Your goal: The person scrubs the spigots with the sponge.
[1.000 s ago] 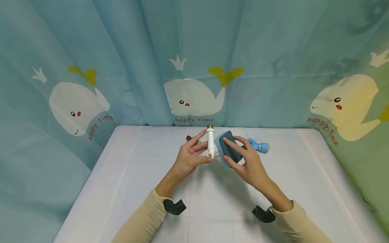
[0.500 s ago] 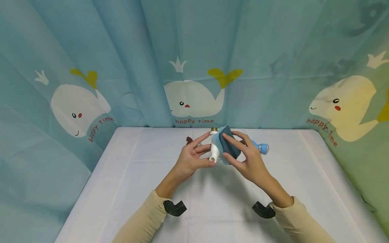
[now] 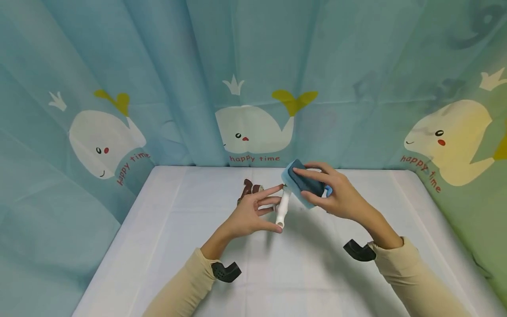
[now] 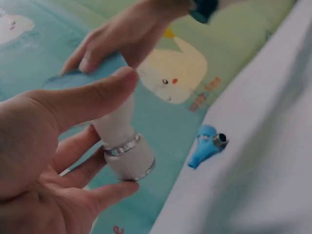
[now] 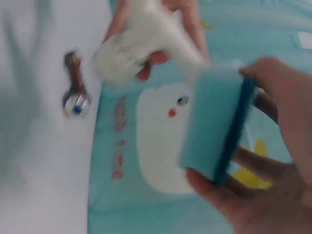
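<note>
A white plastic faucet [image 3: 283, 208] is held above the table by my left hand [image 3: 246, 215], its thumb at the spout end and its fingers along the far side. Its white ridged knob [image 4: 130, 158] shows in the left wrist view. In my right hand [image 3: 344, 196] is a sponge [image 5: 209, 124], light blue with a dark blue scouring layer, gripped between fingers and thumb. The sponge's light side overlaps the threaded end of the faucet and hides it; blur leaves the exact contact unclear.
Behind my left hand, a dark red-brown faucet [image 3: 247, 187] lies on the white tablecloth [image 3: 190, 246]. A blue faucet [image 4: 207, 147] lies on the right, mostly hidden by my right hand in the head view. A whale-print curtain [image 3: 340, 88] borders the table.
The faucet has come nearer and tilted, its spout end lower. The sponge has moved from the faucet's side up to its threaded end, with the right arm swinging outward.
</note>
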`<action>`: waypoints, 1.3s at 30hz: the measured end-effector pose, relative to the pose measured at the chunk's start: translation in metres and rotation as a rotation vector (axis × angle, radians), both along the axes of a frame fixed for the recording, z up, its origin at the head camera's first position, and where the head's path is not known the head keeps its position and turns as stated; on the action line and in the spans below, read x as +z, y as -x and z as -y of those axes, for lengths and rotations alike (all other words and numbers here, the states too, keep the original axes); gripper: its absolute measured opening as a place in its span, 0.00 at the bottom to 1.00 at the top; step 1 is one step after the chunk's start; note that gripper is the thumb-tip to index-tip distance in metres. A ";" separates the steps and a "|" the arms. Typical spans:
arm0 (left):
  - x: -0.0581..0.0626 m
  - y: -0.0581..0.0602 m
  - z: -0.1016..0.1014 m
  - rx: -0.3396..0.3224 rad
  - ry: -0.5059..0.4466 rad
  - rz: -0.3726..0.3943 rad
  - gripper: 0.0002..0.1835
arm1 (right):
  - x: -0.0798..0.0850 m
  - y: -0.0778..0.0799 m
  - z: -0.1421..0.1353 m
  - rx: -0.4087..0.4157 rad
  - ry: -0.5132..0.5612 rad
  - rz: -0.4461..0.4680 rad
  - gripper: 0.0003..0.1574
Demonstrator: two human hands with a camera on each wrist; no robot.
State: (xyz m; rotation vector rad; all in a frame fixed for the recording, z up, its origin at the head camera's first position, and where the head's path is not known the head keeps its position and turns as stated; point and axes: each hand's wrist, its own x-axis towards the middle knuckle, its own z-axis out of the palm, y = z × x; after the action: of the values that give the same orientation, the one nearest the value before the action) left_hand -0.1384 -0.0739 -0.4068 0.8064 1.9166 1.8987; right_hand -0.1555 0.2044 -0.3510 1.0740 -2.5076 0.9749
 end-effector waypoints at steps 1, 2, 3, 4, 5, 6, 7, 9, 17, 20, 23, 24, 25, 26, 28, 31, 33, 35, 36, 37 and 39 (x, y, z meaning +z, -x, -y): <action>0.000 0.000 0.000 -0.005 0.033 -0.031 0.54 | 0.004 0.001 -0.002 0.023 -0.025 0.040 0.34; -0.001 -0.001 0.000 -0.008 0.064 -0.062 0.54 | 0.008 0.003 -0.005 0.051 -0.045 0.087 0.33; -0.001 -0.001 0.000 -0.012 0.089 -0.089 0.53 | 0.012 0.004 -0.007 0.071 -0.070 0.128 0.33; -0.001 -0.002 0.000 -0.017 0.109 -0.113 0.53 | 0.016 0.007 -0.009 0.088 -0.086 0.172 0.32; -0.001 -0.002 0.000 -0.020 0.129 -0.140 0.53 | 0.018 0.009 -0.011 0.106 -0.093 0.219 0.32; -0.001 -0.002 0.000 -0.023 0.143 -0.165 0.52 | 0.021 0.011 -0.014 0.116 -0.103 0.269 0.31; -0.001 -0.003 0.000 -0.028 0.152 -0.191 0.52 | 0.023 0.013 -0.016 0.131 -0.113 0.317 0.31; -0.001 -0.003 -0.001 -0.044 0.159 -0.253 0.51 | 0.025 0.016 -0.019 0.152 -0.127 0.403 0.31; -0.004 -0.003 -0.001 -0.069 0.125 -0.229 0.50 | 0.017 0.018 -0.024 0.151 -0.121 0.406 0.31; -0.002 -0.004 0.000 -0.037 0.088 -0.113 0.52 | 0.009 0.013 -0.020 0.087 -0.085 0.250 0.32; -0.001 -0.003 -0.002 0.010 0.020 -0.037 0.54 | -0.003 0.001 -0.009 -0.032 0.013 0.041 0.36; 0.000 -0.001 -0.002 0.028 -0.007 -0.023 0.53 | -0.008 -0.004 -0.004 -0.049 0.057 -0.002 0.37; 0.000 0.000 -0.003 0.043 -0.042 -0.013 0.53 | -0.014 -0.010 0.002 -0.054 0.092 -0.039 0.38; 0.001 0.002 -0.003 0.059 -0.080 -0.002 0.52 | -0.020 -0.016 0.008 -0.057 0.112 -0.081 0.38; 0.002 0.005 -0.003 0.100 -0.145 0.012 0.52 | -0.034 -0.026 0.019 -0.048 0.130 -0.117 0.37; 0.001 0.009 0.000 0.158 -0.169 0.010 0.51 | -0.050 -0.036 0.027 -0.037 0.106 -0.123 0.34; -0.001 0.010 0.001 0.185 -0.121 -0.013 0.51 | -0.055 -0.039 0.029 -0.051 0.117 -0.110 0.34; -0.003 0.011 0.002 0.183 -0.068 -0.053 0.51 | -0.057 -0.038 0.029 -0.063 0.121 -0.109 0.35; -0.003 0.011 0.002 0.183 -0.051 -0.073 0.51 | -0.057 -0.037 0.029 -0.062 0.120 -0.112 0.35; -0.002 0.011 0.001 0.189 -0.042 -0.090 0.51 | -0.057 -0.036 0.029 -0.057 0.113 -0.115 0.36; -0.001 0.012 0.001 0.210 -0.019 -0.121 0.52 | -0.057 -0.036 0.028 -0.044 0.083 -0.119 0.36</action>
State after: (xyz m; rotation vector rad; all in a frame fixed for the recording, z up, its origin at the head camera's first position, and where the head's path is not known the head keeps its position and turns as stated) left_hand -0.1504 -0.0749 -0.4082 0.7686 2.1330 2.0332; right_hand -0.1197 0.1760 -0.4084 1.0173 -2.3647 0.9642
